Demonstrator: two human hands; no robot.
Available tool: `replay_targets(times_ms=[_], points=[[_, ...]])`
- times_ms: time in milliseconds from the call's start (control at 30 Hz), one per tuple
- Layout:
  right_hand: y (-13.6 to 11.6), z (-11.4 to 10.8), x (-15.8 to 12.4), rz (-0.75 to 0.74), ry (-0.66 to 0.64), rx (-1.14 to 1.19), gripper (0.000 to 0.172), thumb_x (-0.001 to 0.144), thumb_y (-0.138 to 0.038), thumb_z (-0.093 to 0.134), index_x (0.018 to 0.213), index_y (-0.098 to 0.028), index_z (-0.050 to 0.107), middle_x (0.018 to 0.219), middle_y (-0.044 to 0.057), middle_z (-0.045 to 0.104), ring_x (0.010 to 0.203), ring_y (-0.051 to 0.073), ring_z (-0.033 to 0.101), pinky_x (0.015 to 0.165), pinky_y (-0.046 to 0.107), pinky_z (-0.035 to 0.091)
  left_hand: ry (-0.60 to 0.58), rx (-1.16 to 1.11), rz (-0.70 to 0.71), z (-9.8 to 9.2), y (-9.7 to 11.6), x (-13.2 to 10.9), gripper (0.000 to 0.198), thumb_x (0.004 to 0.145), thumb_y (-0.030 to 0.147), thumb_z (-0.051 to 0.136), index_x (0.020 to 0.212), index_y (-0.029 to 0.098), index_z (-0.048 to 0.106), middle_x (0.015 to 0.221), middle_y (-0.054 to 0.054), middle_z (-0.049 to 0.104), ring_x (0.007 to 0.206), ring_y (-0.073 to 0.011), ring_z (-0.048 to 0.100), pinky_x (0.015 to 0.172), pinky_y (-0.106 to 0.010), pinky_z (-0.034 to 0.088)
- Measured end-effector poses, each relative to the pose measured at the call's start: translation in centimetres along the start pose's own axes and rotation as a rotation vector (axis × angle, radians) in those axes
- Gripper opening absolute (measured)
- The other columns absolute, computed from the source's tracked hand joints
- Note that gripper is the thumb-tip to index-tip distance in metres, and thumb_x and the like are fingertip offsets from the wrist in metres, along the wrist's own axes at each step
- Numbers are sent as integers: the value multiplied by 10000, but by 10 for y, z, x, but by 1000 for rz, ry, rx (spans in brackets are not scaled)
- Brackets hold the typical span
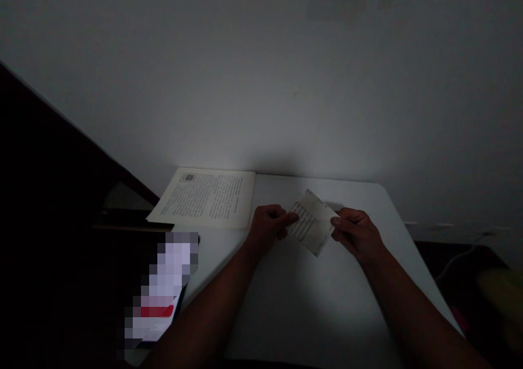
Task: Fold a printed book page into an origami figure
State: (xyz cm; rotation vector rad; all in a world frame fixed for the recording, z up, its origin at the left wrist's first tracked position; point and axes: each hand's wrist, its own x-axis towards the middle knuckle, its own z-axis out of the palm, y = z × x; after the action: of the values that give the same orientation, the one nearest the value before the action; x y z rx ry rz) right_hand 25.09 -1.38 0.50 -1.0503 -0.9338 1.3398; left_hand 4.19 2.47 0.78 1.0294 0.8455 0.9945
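Observation:
Between my hands is a small piece of paper (pixel 322 222), folded to roughly a square and turned so that its corners point up and down. Printed text covers its left part, while the right part is mostly blank. My left hand (pixel 269 227) pinches the left corner between thumb and fingers. At the opposite corner, my right hand (pixel 355 230) grips the paper the same way, thumb on top. The paper is held above the white table (pixel 281 298), tilted toward me.
Printed sheets (pixel 208 197) with a square code lie at the table's back left, near the wall (pixel 261 85). A phone (pixel 163 292) with a lit, blurred-out screen rests at the left edge by my left forearm. Right of the table, a pale cable (pixel 457 257) runs by the wall.

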Motion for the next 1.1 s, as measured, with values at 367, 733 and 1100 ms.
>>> replay_targets(times_ms=[367, 733, 1100], points=[[11, 5, 3, -128, 85, -65, 156, 670, -250, 761, 573, -189, 655, 475, -22, 586, 459, 94, 496, 499, 252, 370, 88, -99, -13, 13, -10, -1, 543, 539, 258, 830, 993, 131, 559, 872, -71, 683, 708, -160, 646, 605, -264, 537], [30, 43, -12, -143, 185, -245, 235, 767, -351, 678, 610, -181, 636, 572, -7, 586, 556, 113, 502, 564, 272, 392, 280, -139, 32, 31, -20, -11, 350, 604, 309, 789, 847, 97, 655, 828, -88, 696, 645, -166, 638, 580, -284, 523], [9, 21, -1, 42, 38, -293, 404, 644, -392, 761, 979, -181, 682, 742, 46, 701, 640, 171, 623, 656, 351, 513, 223, 217, -36, 9, -2, 1, 366, 539, 175, 772, 877, 125, 641, 869, -71, 708, 716, -184, 661, 637, -295, 535]])
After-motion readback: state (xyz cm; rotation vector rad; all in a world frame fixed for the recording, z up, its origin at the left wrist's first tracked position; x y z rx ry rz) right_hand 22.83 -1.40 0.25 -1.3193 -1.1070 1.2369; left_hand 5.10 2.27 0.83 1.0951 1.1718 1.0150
